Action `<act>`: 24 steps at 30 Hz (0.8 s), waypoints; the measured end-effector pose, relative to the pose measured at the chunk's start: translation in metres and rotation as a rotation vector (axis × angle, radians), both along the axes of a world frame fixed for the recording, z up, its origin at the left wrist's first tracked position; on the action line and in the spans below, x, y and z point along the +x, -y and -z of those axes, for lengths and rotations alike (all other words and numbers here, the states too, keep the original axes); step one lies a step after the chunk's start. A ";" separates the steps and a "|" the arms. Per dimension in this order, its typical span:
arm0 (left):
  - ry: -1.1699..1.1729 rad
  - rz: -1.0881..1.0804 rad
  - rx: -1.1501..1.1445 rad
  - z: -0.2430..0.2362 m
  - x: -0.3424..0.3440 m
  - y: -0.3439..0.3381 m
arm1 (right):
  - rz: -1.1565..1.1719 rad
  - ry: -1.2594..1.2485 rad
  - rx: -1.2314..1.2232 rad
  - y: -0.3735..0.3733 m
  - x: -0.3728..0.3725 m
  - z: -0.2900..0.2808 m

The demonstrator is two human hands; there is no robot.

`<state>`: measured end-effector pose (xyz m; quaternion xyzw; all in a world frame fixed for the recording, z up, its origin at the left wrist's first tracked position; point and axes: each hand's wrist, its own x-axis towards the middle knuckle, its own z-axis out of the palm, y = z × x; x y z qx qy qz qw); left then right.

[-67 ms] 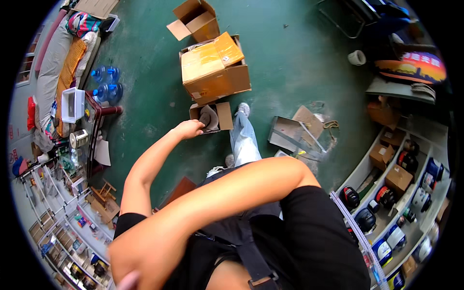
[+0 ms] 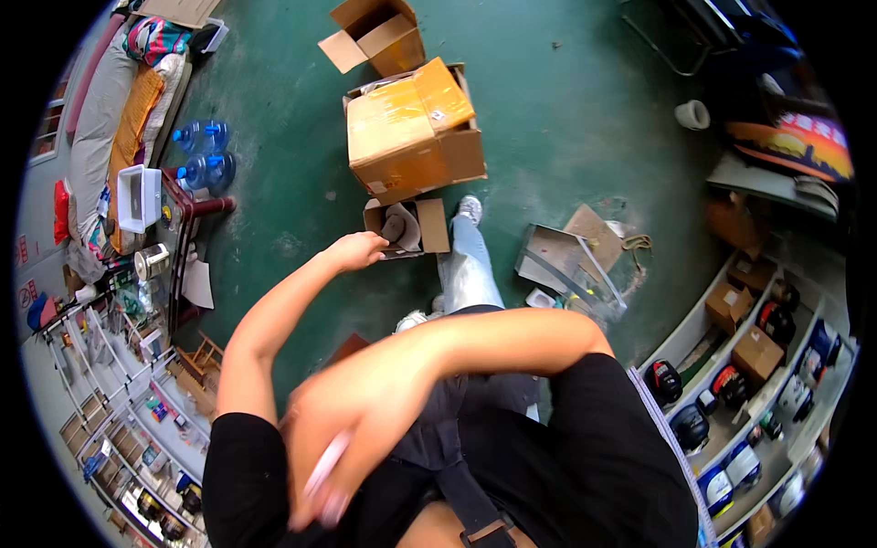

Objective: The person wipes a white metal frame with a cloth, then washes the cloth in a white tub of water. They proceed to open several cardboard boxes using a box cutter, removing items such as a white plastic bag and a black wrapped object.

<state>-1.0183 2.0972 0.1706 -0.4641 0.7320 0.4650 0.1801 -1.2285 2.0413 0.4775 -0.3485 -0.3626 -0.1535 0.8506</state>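
Note:
My left hand (image 2: 358, 250) reaches forward to a small open cardboard box (image 2: 433, 226), its fingers closed at the left edge of the box. Inside that box lies a greyish-brown rounded thing (image 2: 399, 226), too small to name. My right arm bends across my body, and my right hand (image 2: 343, 425) hangs in front of my left upper arm, smeared by motion. Its fingers point downward, and whether they hold anything is hidden. Just beyond the small box stands a large cardboard box (image 2: 393, 128) with yellowish tape.
Another open carton (image 2: 391, 44) stands farthest off. Flattened cardboard (image 2: 589, 239) and a metal tray (image 2: 548, 258) lie right of my leg. Blue water bottles (image 2: 206, 172) stand by a dark red table (image 2: 210, 206) at left. Shelving with helmet-like items (image 2: 731, 388) lines the right.
My right hand has swung up and rightward from the lower left, coming more fully into view. My left hand stays at the small box. The whole view has shifted slightly.

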 end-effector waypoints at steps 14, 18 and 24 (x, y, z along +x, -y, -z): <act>0.228 -1.415 0.234 0.235 0.140 0.174 | 1.036 -1.920 -0.147 0.161 -0.121 0.524; -0.043 -1.844 0.391 0.216 0.108 0.141 | 0.792 -1.658 -0.048 0.139 -0.092 0.487; -0.176 -1.838 0.386 0.207 0.116 0.123 | 0.767 -1.651 0.063 0.107 -0.025 0.500</act>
